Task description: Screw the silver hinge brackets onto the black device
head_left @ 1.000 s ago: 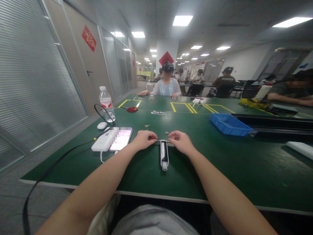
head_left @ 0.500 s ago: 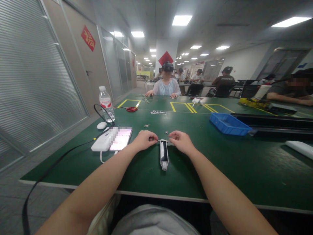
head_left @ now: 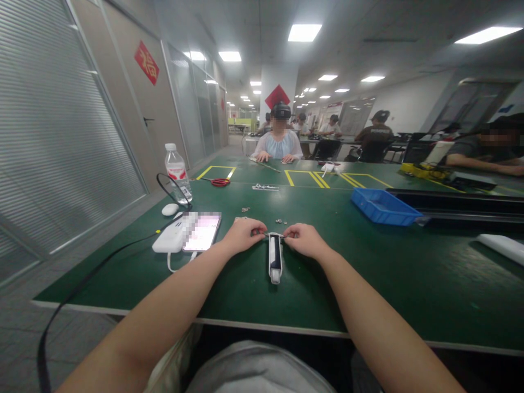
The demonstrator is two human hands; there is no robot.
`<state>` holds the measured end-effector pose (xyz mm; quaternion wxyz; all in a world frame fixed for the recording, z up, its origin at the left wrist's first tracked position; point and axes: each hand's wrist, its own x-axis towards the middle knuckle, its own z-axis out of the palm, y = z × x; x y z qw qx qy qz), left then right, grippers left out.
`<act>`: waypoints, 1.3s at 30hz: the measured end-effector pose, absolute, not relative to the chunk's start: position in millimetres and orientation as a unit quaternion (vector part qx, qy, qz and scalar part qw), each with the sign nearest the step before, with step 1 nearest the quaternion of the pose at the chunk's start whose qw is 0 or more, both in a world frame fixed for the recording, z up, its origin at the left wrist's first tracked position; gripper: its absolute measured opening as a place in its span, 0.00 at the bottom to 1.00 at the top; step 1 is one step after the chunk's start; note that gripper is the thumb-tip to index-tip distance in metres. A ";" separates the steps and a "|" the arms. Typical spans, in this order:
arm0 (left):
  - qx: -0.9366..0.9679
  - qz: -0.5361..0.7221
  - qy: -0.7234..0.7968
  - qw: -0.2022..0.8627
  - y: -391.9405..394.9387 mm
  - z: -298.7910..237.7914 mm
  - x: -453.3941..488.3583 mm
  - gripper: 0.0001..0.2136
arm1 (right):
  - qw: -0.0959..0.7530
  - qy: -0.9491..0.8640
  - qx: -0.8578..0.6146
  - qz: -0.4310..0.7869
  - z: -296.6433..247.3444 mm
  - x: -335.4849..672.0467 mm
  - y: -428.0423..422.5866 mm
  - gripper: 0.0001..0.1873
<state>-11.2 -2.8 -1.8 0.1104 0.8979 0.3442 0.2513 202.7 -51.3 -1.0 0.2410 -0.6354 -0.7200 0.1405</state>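
A long, narrow white object with a dark panel [head_left: 277, 256] lies lengthwise on the green table in front of me. My left hand [head_left: 246, 234] is closed in a pinch at the left of its far end. On the opposite side my right hand [head_left: 305, 240] is pinched too, its fingertips by the right far corner. Something thin and silvery shows at the fingertips, but it is too small to name. Just beyond the hands lie small metal rings [head_left: 279, 221], and a few more small metal pieces [head_left: 245, 209] rest farther left.
Left stand a water bottle [head_left: 176, 173], a white power bank [head_left: 172, 240] with cables and a lit phone [head_left: 203, 231]. Red-handled scissors [head_left: 220, 182] and a small silver strip [head_left: 265, 188] lie farther back. At right is a blue tray [head_left: 383, 207]. A person [head_left: 278, 142] sits opposite.
My right hand has moved slightly down and inward at the object's far end. Another small ring now shows beside the others. The person opposite has shifted a hand, with a thin strip near it.
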 end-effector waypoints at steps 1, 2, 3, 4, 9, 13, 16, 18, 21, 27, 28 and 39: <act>0.898 0.251 0.345 0.108 -2.9 -2.2 -11.1 0.07 | 0.240 -0.724 -0.631 0.139 -0.6 202.4 -51.7 0.10; 0.897 0.250 0.347 0.107 -3.1 -2.4 -11.0 0.07 | 0.241 -0.729 -0.626 0.138 -0.1 202.1 -52.1 0.09; 0.897 0.249 0.348 0.107 -3.4 -2.3 -10.9 0.07 | 0.242 -0.733 -0.620 0.137 0.2 202.0 -52.4 0.09; 0.897 0.248 0.349 0.107 -3.7 -2.0 -10.9 0.07 | 0.244 -0.737 -0.615 0.135 0.2 202.0 -52.5 0.09; 0.900 0.240 0.349 0.102 -5.5 0.6 -10.3 0.07 | 0.257 -0.754 -0.594 0.113 -4.2 203.4 -50.4 0.08; 0.906 0.234 0.340 0.097 -6.5 1.4 -9.0 0.06 | 0.266 -0.760 -0.583 0.111 -7.2 203.4 -48.7 0.07; 0.911 0.228 0.332 0.090 -6.9 1.5 -8.1 0.06 | 0.255 -0.765 -0.581 0.111 -6.4 202.1 -49.2 0.08; 0.912 0.226 0.330 0.086 -7.3 1.5 -7.7 0.06 | 0.246 -0.768 -0.580 0.111 -5.8 201.2 -49.6 0.08; 0.914 0.230 0.325 0.082 -8.1 1.5 -7.2 0.06 | 0.244 -0.769 -0.580 0.114 -6.7 200.4 -49.2 0.09; 0.916 0.236 0.316 0.080 -8.5 0.8 -6.7 0.06 | 0.262 -0.771 -0.569 0.116 -10.3 200.5 -47.8 0.08; 0.916 0.236 0.315 0.080 -8.3 0.4 -6.7 0.06 | 0.264 -0.771 -0.568 0.117 -10.2 200.5 -47.9 0.08; 0.914 0.226 0.330 0.072 -9.2 -0.9 -5.5 0.07 | 0.261 -0.767 -0.573 0.124 -7.6 199.3 -50.1 0.08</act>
